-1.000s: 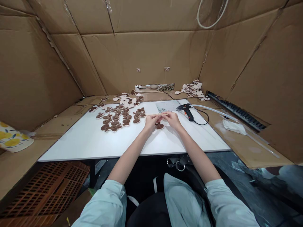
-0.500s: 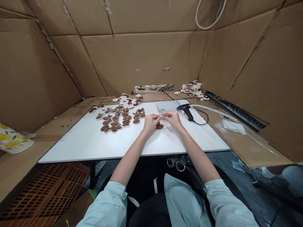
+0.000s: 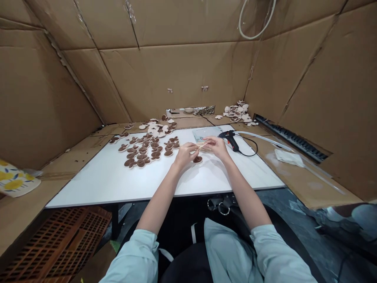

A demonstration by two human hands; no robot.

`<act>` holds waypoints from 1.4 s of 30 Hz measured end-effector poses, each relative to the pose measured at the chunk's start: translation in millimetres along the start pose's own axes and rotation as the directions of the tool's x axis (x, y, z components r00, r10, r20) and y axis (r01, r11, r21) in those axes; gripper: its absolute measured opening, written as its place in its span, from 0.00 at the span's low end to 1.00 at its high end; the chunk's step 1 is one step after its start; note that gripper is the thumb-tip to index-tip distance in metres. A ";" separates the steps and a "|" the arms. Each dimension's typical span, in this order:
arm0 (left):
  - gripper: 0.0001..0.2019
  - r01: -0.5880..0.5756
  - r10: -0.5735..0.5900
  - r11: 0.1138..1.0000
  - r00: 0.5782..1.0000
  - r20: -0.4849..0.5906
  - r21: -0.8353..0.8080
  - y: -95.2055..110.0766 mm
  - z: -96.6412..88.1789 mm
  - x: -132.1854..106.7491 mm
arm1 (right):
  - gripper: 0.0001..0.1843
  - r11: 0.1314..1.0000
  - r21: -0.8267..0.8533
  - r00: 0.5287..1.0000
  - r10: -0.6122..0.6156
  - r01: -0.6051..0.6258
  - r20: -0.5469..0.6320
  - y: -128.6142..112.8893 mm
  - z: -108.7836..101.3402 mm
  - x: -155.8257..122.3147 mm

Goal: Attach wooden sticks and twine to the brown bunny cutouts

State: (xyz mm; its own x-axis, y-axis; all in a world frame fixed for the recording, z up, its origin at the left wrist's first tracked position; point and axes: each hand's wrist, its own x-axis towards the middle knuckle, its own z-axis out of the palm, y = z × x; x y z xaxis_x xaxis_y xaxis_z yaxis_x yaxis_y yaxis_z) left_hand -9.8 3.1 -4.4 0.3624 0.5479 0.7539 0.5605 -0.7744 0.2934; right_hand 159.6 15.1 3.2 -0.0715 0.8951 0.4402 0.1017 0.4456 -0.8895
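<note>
My left hand (image 3: pixel 186 154) and my right hand (image 3: pixel 217 147) meet above the white board, fingers pinched. Between the fingertips runs a thin pale strip (image 3: pixel 203 145), slanting up to the right; whether it is cord or a stick I cannot tell. Beneath the hands lies a dark brown, pale-edged rounded piece (image 3: pixel 197 159), partly hidden by my left hand. More thin pale strands show behind and under my right fingers. A black glue gun (image 3: pixel 231 140) with an orange trigger lies just right of my right hand.
Many brown animal-head-shaped pieces (image 3: pixel 143 151) spread over the left of the white board (image 3: pixel 106 184). Pale pieces (image 3: pixel 238 111) are heaped at the back right. Cardboard walls (image 3: pixel 182 67) surround the board. A folded white cloth (image 3: pixel 289 157) lies at right, an orange crate (image 3: pixel 59 239) below left.
My right hand has lifted and turned slightly, and the pale strip now shows between the fingertips. The whole view has shifted a little.
</note>
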 end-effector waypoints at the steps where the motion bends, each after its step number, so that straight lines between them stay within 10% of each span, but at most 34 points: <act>1: 0.10 -0.011 0.011 1.000 1.000 -0.003 0.013 -0.3 0.9 0.2 | 0.11 1.000 -0.007 1.000 -0.002 0.002 -0.017 -0.6 0.3 0.3; 27: 0.09 0.476 -0.465 0.833 0.878 0.111 -0.281 4.3 4.4 4.2 | 0.10 0.969 -0.211 0.991 -0.116 0.129 0.073 4.0 9.7 -5.7; 42: 0.16 0.561 -0.559 0.375 0.772 0.303 -0.739 2.9 6.5 7.5 | 0.03 0.989 -0.117 0.992 -0.074 0.086 0.106 0.8 8.2 -5.4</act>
State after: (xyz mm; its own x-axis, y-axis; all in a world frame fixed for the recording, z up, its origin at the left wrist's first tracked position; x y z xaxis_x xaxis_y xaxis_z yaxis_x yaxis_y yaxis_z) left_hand -0.6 7.1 -1.6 0.1919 0.9516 0.2403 -0.1369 -0.2165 0.9666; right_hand 151.9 10.5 -1.0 -0.1833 0.8528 0.4891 0.2108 0.5201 -0.8277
